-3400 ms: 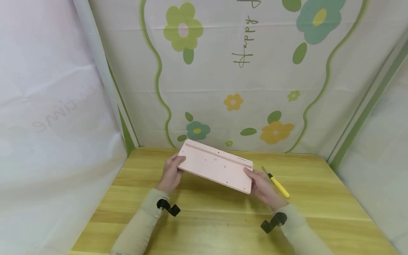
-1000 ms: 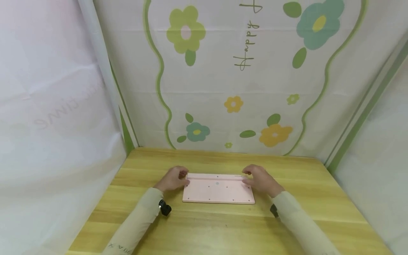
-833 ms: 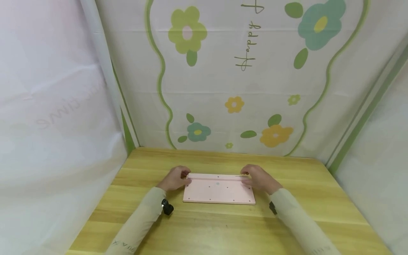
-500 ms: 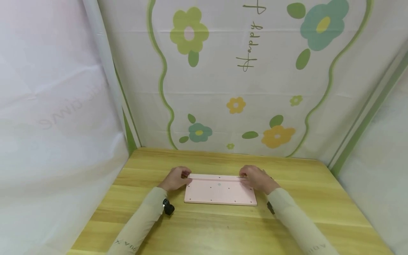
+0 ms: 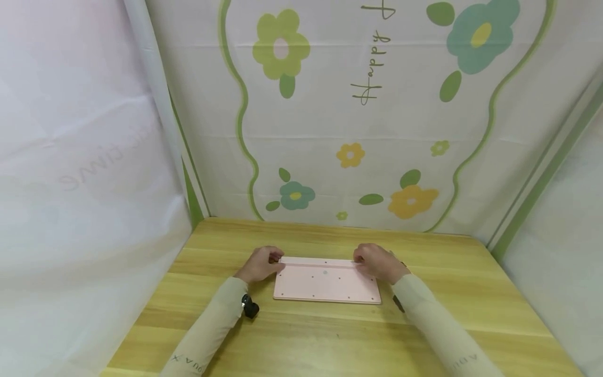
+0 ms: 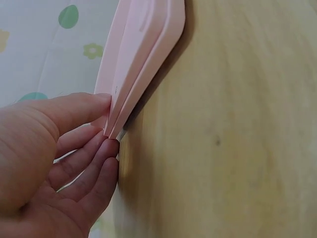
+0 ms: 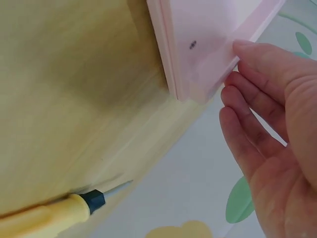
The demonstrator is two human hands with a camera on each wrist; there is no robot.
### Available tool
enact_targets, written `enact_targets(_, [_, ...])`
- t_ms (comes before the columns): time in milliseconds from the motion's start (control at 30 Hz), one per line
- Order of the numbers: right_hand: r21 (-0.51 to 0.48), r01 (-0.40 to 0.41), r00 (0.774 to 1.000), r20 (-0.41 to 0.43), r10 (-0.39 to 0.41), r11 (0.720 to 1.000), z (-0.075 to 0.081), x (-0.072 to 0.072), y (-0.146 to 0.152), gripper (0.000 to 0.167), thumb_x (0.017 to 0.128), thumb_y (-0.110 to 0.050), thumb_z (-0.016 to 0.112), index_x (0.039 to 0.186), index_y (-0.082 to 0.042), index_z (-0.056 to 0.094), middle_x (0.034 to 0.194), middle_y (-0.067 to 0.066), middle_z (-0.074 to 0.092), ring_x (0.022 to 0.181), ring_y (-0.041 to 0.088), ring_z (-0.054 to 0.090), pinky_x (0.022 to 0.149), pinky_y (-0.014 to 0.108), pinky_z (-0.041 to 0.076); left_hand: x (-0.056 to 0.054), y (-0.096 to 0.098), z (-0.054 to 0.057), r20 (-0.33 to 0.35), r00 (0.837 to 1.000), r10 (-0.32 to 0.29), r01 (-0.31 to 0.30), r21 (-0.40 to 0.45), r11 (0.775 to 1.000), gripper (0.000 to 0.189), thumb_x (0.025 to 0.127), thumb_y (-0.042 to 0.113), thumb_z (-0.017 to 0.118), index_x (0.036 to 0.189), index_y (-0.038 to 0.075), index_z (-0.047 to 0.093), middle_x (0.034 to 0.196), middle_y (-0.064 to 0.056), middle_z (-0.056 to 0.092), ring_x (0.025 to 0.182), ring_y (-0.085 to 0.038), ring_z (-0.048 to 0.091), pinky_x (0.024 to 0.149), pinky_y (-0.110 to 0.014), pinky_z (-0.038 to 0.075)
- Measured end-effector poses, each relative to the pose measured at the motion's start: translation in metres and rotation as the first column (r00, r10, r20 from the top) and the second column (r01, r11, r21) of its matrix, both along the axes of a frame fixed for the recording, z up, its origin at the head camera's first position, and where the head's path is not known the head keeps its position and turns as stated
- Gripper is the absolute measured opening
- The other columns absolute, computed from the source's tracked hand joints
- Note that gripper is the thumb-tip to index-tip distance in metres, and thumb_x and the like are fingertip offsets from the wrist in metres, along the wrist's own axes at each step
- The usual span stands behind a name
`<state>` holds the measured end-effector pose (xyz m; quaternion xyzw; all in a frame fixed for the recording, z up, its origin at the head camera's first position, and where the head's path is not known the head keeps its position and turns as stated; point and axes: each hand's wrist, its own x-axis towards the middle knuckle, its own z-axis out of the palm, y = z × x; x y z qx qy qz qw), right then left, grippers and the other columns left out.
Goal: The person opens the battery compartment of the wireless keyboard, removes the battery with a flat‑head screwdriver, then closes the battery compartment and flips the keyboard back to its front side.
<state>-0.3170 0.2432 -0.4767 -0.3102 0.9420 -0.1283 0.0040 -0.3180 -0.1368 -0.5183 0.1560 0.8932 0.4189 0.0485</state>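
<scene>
A pink keyboard (image 5: 325, 285) lies underside up on the wooden table, its screw holes and long raised ridge showing in the head view. At its far left corner my left hand (image 5: 260, 263) pinches the edge; the left wrist view has the thumb (image 6: 81, 110) on the upper face and the fingertips at the rim. My right hand (image 5: 379, 262) holds the far edge near the right corner. In the right wrist view, its thumb (image 7: 262, 54) lies on the ridge, with the other fingers curled behind the edge. The key side is hidden.
A yellow-handled screwdriver (image 7: 59, 213) lies on the table beyond my right hand, mostly hidden by it in the head view. The table (image 5: 282, 345) meets a flower-printed cloth (image 5: 320, 120) at the back; white cloth walls (image 5: 85, 209) stand at both sides.
The keyboard has come down from a tilted hold in the air to lie on the table. Over the last second my right hand has slid slightly inward along the far edge and closed its fingers.
</scene>
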Motion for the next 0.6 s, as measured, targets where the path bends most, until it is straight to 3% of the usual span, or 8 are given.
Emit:
enact_targets(200, [0.038, 0.009, 0.995, 0.099, -0.012, 0.999, 0.008, -0.009, -0.003, 0.009, 0.092, 0.000, 0.078, 0.090, -0.008, 0.076, 0.088, 0.002, 0.071, 0.079, 0.012, 0.056, 0.072, 0.028, 0.052, 0.000, -0.001, -0.001, 0.003, 1.000, -0.008, 0.008, 0.005, 1.000, 0.036, 0.096, 0.012, 0.079, 0.128, -0.002, 0.070, 0.117, -0.010, 0.074, 0.109, -0.024, 0.069, 0.099, -0.043, 0.059])
enact_targets(433, [0.007, 0.046, 0.968, 0.248, -0.046, 0.999, 0.017, -0.020, -0.004, 0.009, 0.089, -0.001, 0.082, 0.085, -0.008, 0.077, 0.084, -0.002, 0.070, 0.076, 0.010, 0.058, 0.070, 0.025, 0.054, -0.001, 0.000, 0.001, 0.008, 1.000, -0.004, 0.004, 0.004, 1.000, 0.035, 0.096, 0.012, 0.078, 0.128, -0.002, 0.070, 0.116, -0.010, 0.074, 0.108, -0.023, 0.069, 0.099, -0.042, 0.059])
enact_targets(600, [-0.016, 0.059, 0.953, 0.299, -0.051, 0.998, 0.018, -0.024, -0.004, 0.012, 0.087, -0.002, 0.084, 0.082, -0.010, 0.077, 0.080, -0.003, 0.070, 0.072, 0.009, 0.058, 0.066, 0.022, 0.052, -0.001, 0.001, 0.002, 0.010, 1.000, 0.002, -0.002, 0.005, 1.000, 0.034, 0.095, 0.010, 0.079, 0.126, -0.002, 0.071, 0.114, -0.010, 0.074, 0.106, -0.022, 0.069, 0.098, -0.042, 0.059])
